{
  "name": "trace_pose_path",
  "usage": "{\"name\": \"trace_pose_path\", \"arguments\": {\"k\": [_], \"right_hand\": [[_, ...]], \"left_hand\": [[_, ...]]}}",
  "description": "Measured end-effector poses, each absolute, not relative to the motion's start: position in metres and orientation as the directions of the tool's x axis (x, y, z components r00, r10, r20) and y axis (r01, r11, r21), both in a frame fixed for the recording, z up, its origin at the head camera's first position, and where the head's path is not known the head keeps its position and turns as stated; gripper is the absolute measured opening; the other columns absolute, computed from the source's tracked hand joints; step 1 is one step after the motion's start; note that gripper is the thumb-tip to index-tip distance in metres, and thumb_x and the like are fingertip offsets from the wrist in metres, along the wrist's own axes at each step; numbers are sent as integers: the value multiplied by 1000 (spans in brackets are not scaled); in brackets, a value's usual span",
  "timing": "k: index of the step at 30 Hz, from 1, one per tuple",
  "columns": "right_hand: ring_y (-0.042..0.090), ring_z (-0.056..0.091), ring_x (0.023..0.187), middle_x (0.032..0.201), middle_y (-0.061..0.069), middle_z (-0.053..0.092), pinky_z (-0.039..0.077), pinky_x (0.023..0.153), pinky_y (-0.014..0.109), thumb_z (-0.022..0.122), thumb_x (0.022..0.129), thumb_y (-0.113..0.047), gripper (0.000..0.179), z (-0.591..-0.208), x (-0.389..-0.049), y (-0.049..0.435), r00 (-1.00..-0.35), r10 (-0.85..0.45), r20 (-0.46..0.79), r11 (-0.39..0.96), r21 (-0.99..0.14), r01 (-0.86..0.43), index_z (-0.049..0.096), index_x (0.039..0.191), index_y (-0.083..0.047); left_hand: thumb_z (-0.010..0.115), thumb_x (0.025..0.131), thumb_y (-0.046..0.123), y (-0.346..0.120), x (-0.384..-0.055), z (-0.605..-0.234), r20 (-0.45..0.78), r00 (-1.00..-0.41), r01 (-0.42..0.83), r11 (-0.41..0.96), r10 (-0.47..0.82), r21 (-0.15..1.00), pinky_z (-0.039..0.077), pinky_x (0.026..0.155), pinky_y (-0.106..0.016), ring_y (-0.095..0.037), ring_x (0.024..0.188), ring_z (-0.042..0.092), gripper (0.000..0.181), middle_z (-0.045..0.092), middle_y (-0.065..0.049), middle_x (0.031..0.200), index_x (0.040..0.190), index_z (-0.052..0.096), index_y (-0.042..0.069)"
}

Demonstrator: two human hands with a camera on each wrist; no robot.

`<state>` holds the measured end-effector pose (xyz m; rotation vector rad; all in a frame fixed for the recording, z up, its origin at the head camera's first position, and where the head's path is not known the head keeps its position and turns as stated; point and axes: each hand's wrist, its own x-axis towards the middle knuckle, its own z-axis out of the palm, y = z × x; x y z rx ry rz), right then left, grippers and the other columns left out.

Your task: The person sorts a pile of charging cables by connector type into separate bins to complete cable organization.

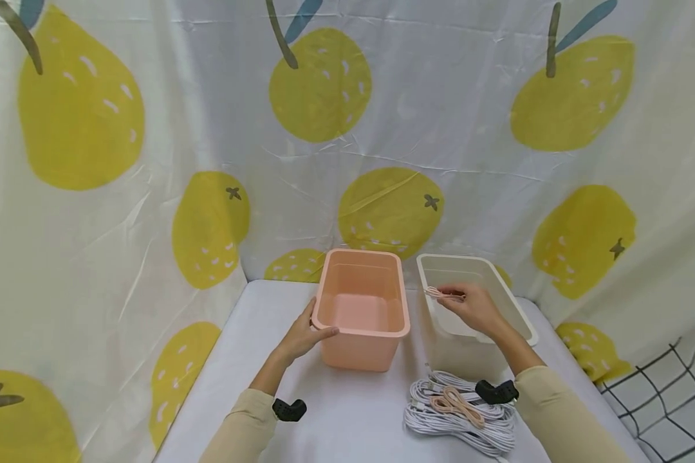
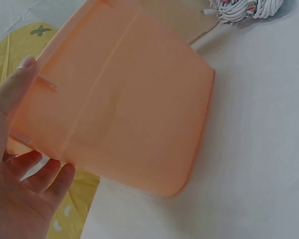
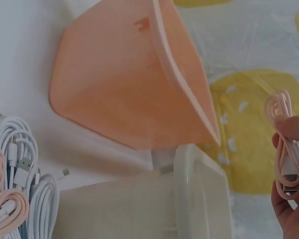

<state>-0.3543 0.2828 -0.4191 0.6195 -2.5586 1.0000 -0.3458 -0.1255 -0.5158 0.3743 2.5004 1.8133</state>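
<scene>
While the near end of the white-covered bench (image 1: 347, 424) carries a heap of white cables (image 1: 428, 422) at the right, topped by peach cable loops (image 1: 456, 405), both hands are busy beyond it. Lifting single coils off such a heap likely calls for care, as loose plugs could snag neighbouring strands. Farther in on the left, the left hand (image 1: 302, 335) grips the near-left corner of the peach tub (image 1: 359, 352), thumb over the rim; a light hold should steady it without tipping it. On the right, the right hand (image 1: 473, 308) pinches a pale pink coiled cable (image 1: 440, 294) over the left part of the cream tub (image 1: 463, 354). Keeping finger and thumb around the whole bundle, plug included, should stop it unwinding.

Both tubs look like smooth, matt moulded plastic, with rounded corners, rolled lips and walls tapering downward. The coil is thin and supple, with a metal-tipped plug. At the far side hangs a creased, faintly glossy sheet (image 1: 440, 96) printed with yellow fruit.
</scene>
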Motion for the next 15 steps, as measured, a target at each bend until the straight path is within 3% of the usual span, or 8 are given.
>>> {"name": "trace_pose_path", "arguments": {"k": [6,15], "right_hand": [[30,71,93,102,18,75,56,74,26,78,91,-4,24,-417,-370,273,-877,-270,398,657,-590,-470,75,111,8],[36,71,101,110,21,73,58,81,43,73,95,-6,26,-409,-389,259,-892,-292,345,639,-624,-450,73,118,7]], "left_hand": [[86,86,38,-128,-344,-519,125,-971,181,281,205,942,30,112,-63,-44,144,37,115,32,-25,162,166,10,4],[86,84,45,-126,-345,-518,126,-971,181,283,202,942,31,111,-64,-43,145,36,118,31,-22,163,167,10,8]]}}
